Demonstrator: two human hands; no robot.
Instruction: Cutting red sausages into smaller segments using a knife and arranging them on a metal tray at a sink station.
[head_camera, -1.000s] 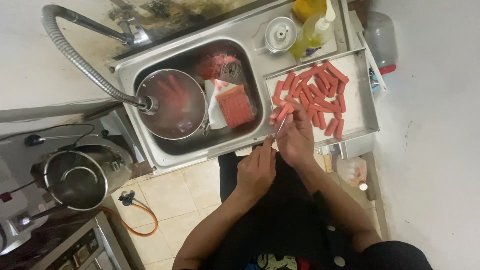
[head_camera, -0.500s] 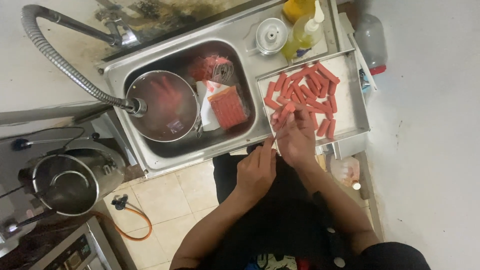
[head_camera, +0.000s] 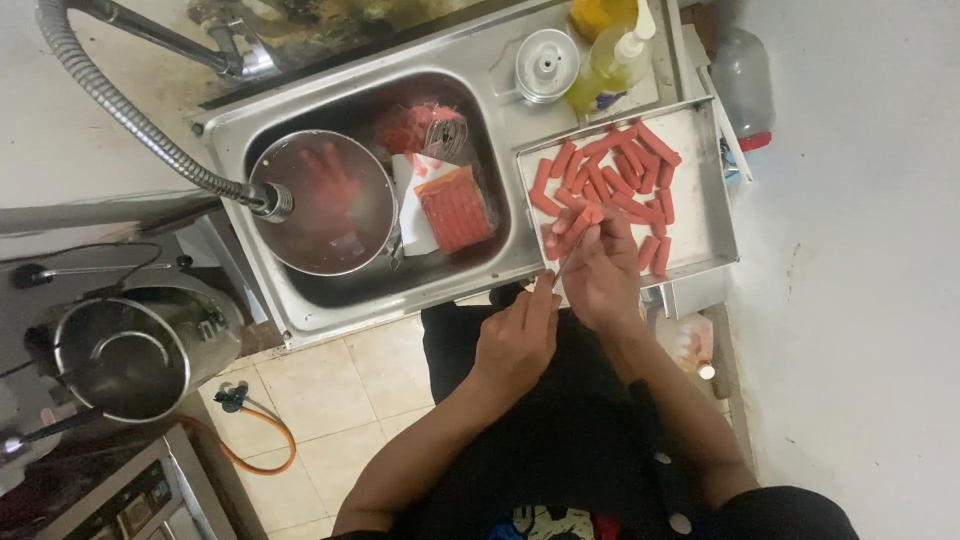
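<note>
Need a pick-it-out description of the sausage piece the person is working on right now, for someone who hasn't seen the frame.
Start at the steel sink; right of its basin lies a flat metal tray strewn with red sausage pieces. The sausage in question is at the tray's near left edge, pinched in the right hand, with the left hand just below. Unlike its neighbours, it is the only piece held in fingers rather than lying loose.

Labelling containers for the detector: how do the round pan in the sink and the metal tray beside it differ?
The round pan is circular and sits down in the sink basin; the metal tray is rectangular and rests on the drainboard. The pan holds reddish liquid, while the tray holds many sausage pieces. A flexible faucet hose ends over the pan; the right hand works over the tray. Both are shiny metal.
</note>
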